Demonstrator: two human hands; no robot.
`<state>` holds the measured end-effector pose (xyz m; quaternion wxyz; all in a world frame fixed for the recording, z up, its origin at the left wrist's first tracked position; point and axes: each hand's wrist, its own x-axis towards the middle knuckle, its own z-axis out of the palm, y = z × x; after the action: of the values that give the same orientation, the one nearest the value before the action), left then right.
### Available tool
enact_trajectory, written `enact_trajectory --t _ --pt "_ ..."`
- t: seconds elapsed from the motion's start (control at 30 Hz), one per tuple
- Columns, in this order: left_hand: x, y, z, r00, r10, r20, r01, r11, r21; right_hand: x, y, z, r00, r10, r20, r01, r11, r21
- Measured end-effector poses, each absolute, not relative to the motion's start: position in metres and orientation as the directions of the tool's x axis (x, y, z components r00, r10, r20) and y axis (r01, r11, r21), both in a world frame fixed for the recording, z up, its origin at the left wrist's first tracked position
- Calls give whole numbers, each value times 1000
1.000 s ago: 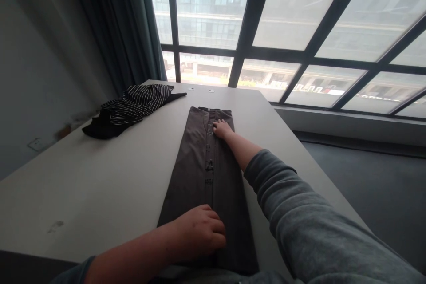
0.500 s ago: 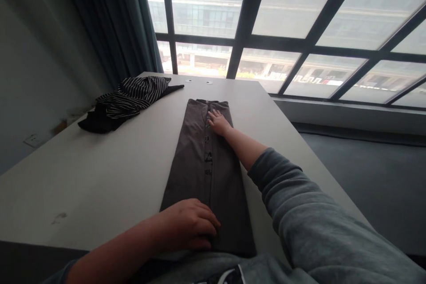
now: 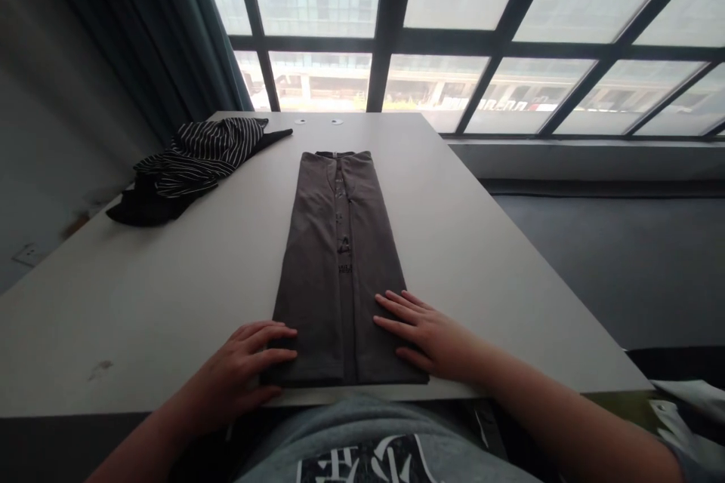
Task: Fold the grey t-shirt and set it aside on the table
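Your left hand [image 3: 241, 370] lies low in the frame, left of centre, palm down with the fingers spread and loose, their tips resting on the near left corner of the folded grey garment [image 3: 340, 272]. Your right hand [image 3: 427, 332] sits just right of centre at the same height, also flat and unclenched, fingers fanned onto the near right edge of the cloth. Neither hand grips anything; both simply press on the fabric.

That garment runs up the middle of the head view as a long, narrow rectangle, widest near you and tapering toward the window by perspective. Its cloth looks matte, smooth and soft, dark grey-brown, with a straight seam or placket down the centre carrying small buttons and a little printed mark. Its edges are crisp and straight, and it lies flat on the white table [image 3: 481, 241], whose top is plain, smooth and pale, with a faint smudge at the lower left.

Toward the upper left of the frame, well apart from your hands, a crumpled striped cloth [image 3: 192, 162] is heaped loosely, black with thin white stripes. Behind it hangs a dark pleated curtain [image 3: 170, 23], and dark window bars [image 3: 390, 15] cross the top of the frame.
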<state>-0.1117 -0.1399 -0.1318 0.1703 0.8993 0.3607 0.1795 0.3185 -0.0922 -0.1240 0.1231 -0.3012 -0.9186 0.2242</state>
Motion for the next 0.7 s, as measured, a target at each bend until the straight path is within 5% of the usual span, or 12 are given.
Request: enact_trajectory --t 0.3,0.7 --pt "-145 -137 -134 658 730 186 539 -629 561 357 -121 -125 -646 725 237 517 645 -563" --pt "-106 -123 -146 493 789 368 711 -609 353 340 -120 -145 -578 764 286 629 641 -440"
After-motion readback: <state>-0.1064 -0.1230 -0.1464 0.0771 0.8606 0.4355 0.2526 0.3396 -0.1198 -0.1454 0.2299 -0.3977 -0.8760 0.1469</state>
